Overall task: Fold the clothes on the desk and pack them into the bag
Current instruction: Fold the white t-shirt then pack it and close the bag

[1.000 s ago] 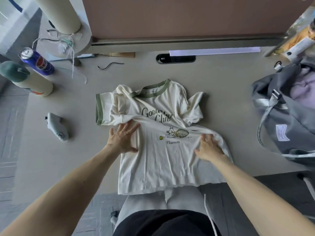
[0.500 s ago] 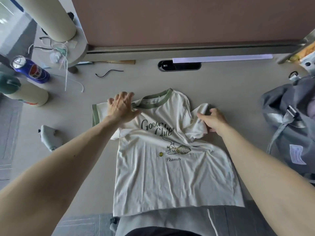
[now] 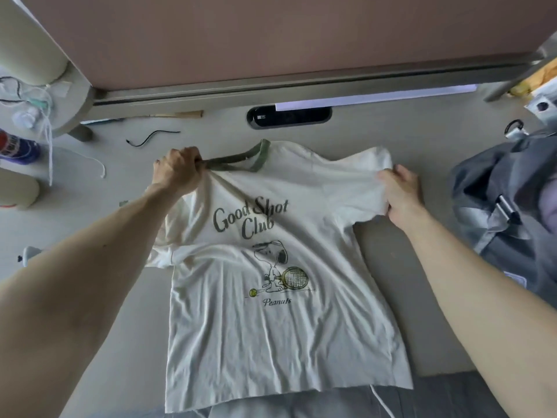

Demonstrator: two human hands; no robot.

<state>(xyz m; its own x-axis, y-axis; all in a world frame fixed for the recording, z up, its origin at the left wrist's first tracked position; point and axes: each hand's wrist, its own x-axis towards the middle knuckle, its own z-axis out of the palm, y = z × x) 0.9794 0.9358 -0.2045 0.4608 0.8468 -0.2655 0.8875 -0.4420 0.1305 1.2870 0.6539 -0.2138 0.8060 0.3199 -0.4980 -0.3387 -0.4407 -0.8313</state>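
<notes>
Left hand (image 3: 177, 170) gripped shirt (image 3: 271, 327) collar, right hand (image 3: 401, 194) gripped sleeve, shirt flat on worktop (image 3: 391, 140), bag (image 3: 506, 206) right.

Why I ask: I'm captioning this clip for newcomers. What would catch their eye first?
The cream cotton T-shirt with green trim and a "Good Shot Club" print dominates, spread face up in the middle of the beige desk. The left hand grips it at the collar, and the right hand pinches the sleeve on the right side. A grey fabric bag sits at the desk's right edge.
</notes>
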